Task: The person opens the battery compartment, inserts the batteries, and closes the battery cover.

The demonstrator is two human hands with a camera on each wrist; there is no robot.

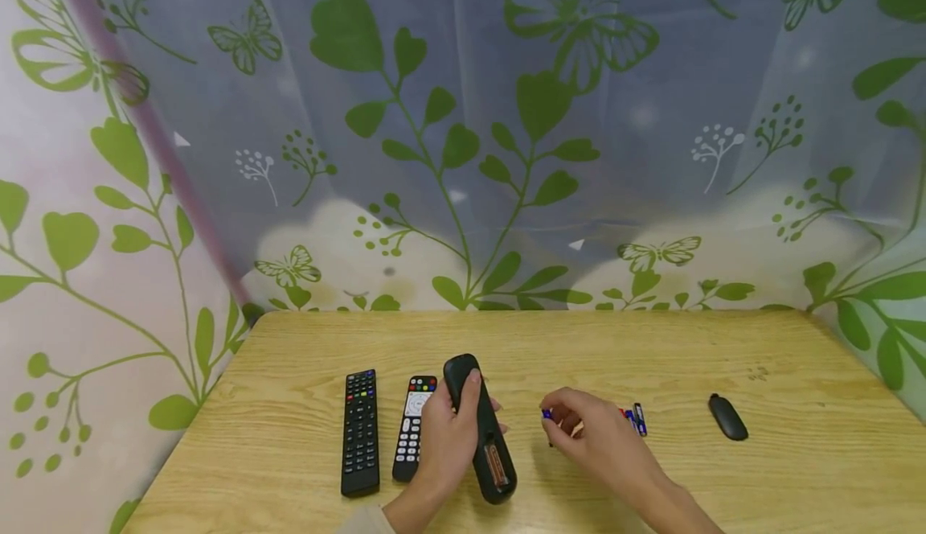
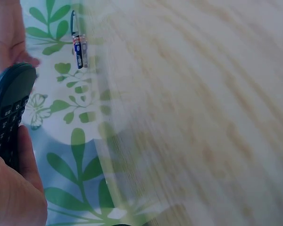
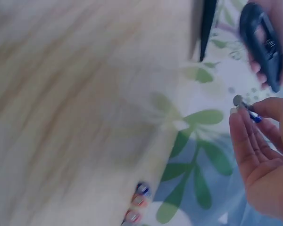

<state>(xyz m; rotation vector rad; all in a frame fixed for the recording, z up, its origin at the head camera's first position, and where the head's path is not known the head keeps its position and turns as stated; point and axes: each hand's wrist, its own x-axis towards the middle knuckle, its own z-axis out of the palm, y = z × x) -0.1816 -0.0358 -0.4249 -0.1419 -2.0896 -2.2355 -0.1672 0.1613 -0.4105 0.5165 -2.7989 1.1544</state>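
My left hand point(image 1: 447, 439) grips a black remote control point(image 1: 470, 393), its back turned up and tilted. Near its lower end the battery compartment point(image 1: 496, 464) lies uncovered, with a reddish-brown interior. In the left wrist view the keypad side of this remote point(image 2: 12, 101) shows. To its right, my right hand point(image 1: 608, 441) pinches a small battery point(image 3: 247, 108) with a blue end between thumb and fingertips, apart from the remote. Several more batteries point(image 1: 640, 420) lie on the table just behind that hand, partly hidden by it.
Left of my hands lie a long black remote point(image 1: 360, 433) and a second remote with a white button area point(image 1: 408, 437), partly covered by my left hand. A small black oval cover point(image 1: 727, 417) rests at the right on the wooden table point(image 1: 289, 405). Patterned curtains hang behind.
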